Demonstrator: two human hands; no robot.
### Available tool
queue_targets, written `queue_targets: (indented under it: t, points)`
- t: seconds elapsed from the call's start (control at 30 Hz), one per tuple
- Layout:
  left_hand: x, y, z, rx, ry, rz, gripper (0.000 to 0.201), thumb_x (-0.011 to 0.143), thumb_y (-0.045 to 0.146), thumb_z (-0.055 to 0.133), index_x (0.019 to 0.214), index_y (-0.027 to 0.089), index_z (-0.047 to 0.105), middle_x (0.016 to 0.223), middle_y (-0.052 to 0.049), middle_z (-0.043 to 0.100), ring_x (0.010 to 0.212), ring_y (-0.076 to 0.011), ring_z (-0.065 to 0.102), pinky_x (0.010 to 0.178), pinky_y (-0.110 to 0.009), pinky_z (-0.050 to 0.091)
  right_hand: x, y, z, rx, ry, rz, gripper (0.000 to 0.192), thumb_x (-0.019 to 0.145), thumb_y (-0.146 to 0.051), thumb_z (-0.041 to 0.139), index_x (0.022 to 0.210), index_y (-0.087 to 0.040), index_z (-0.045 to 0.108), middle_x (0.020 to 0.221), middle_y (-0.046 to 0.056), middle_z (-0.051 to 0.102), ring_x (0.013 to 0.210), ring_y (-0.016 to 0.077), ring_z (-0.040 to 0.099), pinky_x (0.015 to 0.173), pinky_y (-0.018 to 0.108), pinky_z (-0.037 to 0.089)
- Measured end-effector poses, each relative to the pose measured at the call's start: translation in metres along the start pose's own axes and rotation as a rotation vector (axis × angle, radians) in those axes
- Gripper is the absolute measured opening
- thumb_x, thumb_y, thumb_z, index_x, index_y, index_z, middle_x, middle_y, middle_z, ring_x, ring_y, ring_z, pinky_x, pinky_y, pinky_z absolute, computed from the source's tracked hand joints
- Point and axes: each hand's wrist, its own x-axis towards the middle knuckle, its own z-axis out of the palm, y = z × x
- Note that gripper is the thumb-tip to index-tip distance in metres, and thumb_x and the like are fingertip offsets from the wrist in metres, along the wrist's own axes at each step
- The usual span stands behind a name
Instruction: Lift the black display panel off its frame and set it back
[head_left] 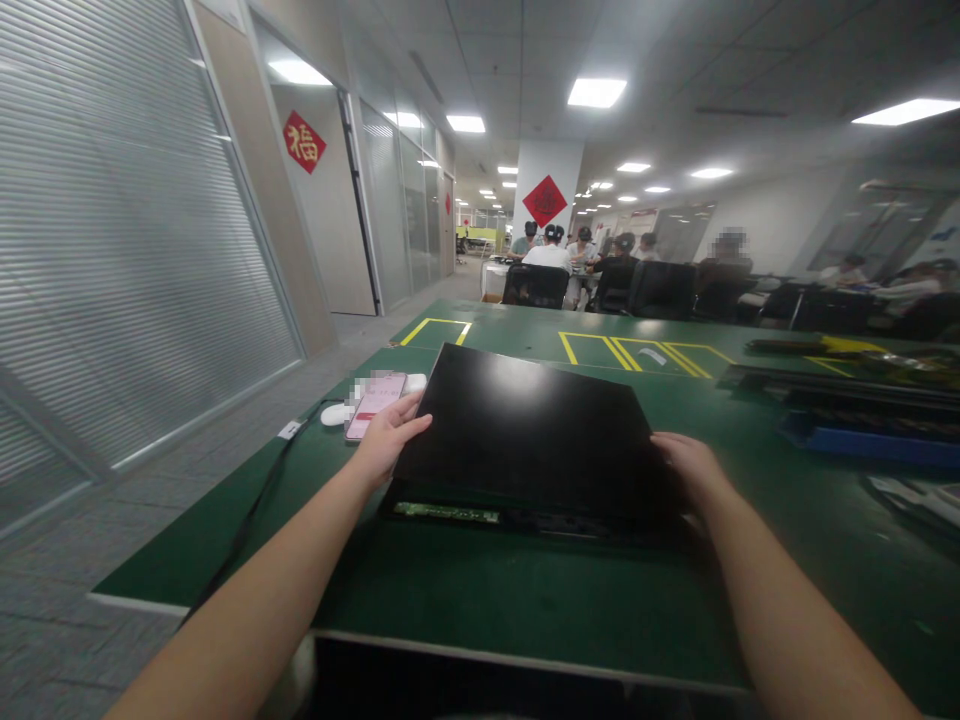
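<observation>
A flat black display panel [532, 430] is held tilted between my two hands over the green table. My left hand [390, 440] grips its left edge, thumb on top and fingers behind. My right hand [690, 470] holds the right edge, with some of its fingers hidden behind the panel. Below the panel's near edge a strip of green circuit board [446, 513] shows beside a dark surface. Whether this strip is joined to the panel I cannot tell. Close to my left hand lies a phone [375, 400] with a pinkish screen.
A white mouse-like object [335, 414] and a black cable [262, 480] are at the table's left. Yellow tape outlines [630, 350] mark the far side of the green table [540, 590]. Dark strips and a blue tray [870, 445] lie at the right. People sit beyond, near black chairs [536, 287].
</observation>
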Motion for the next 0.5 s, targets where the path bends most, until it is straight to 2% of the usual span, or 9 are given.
queue_targets:
  t: [0.17, 0.23, 0.33, 0.43, 0.5]
  points:
    - [0.006, 0.003, -0.011, -0.008, 0.102, 0.033, 0.072, 0.058, 0.028, 0.084, 0.126, 0.015, 0.062, 0.12, -0.01, 0.071, 0.114, -0.0306, 0.064, 0.099, -0.039, 0.05, -0.004, -0.011, -0.003, 0.46, 0.01, -0.002, 0.036, 0.058, -0.023, 0.075, 0.094, -0.019, 0.074, 0.094, 0.006, 0.075, 0.092, 0.026, 0.068, 0.077, 0.034, 0.054]
    - [0.009, 0.003, -0.014, -0.042, 0.15, 0.022, 0.069, 0.057, 0.029, 0.084, 0.122, 0.015, 0.065, 0.111, -0.01, 0.075, 0.108, -0.0306, 0.067, 0.097, -0.04, 0.051, -0.012, -0.022, -0.007, 0.623, -0.052, -0.026, 0.04, 0.06, -0.024, 0.076, 0.099, -0.02, 0.074, 0.095, 0.004, 0.075, 0.091, 0.0253, 0.069, 0.078, 0.035, 0.056]
    - [0.009, 0.002, -0.014, -0.053, 0.177, -0.005, 0.064, 0.055, 0.03, 0.084, 0.115, 0.014, 0.068, 0.102, -0.009, 0.077, 0.1, -0.0313, 0.07, 0.093, -0.042, 0.053, -0.028, -0.04, -0.011, 0.793, -0.164, -0.1, 0.042, 0.066, -0.027, 0.075, 0.107, -0.02, 0.073, 0.107, 0.003, 0.073, 0.098, 0.0223, 0.068, 0.085, 0.032, 0.055]
    - [0.006, 0.003, -0.009, -0.027, 0.152, -0.011, 0.06, 0.054, 0.031, 0.085, 0.11, 0.014, 0.07, 0.101, -0.01, 0.077, 0.099, -0.0307, 0.07, 0.091, -0.04, 0.054, -0.037, -0.05, -0.011, 0.946, -0.113, -0.163, 0.036, 0.071, -0.026, 0.073, 0.106, -0.02, 0.073, 0.111, 0.001, 0.072, 0.103, 0.0202, 0.066, 0.089, 0.03, 0.054]
    - [0.004, 0.004, -0.006, -0.016, 0.128, -0.016, 0.059, 0.056, 0.031, 0.085, 0.111, 0.015, 0.07, 0.1, -0.009, 0.077, 0.098, -0.0293, 0.071, 0.088, -0.038, 0.055, -0.036, -0.048, -0.01, 0.997, -0.061, -0.163, 0.03, 0.071, -0.023, 0.074, 0.1, -0.02, 0.074, 0.105, 0.001, 0.073, 0.099, 0.0196, 0.068, 0.086, 0.029, 0.056]
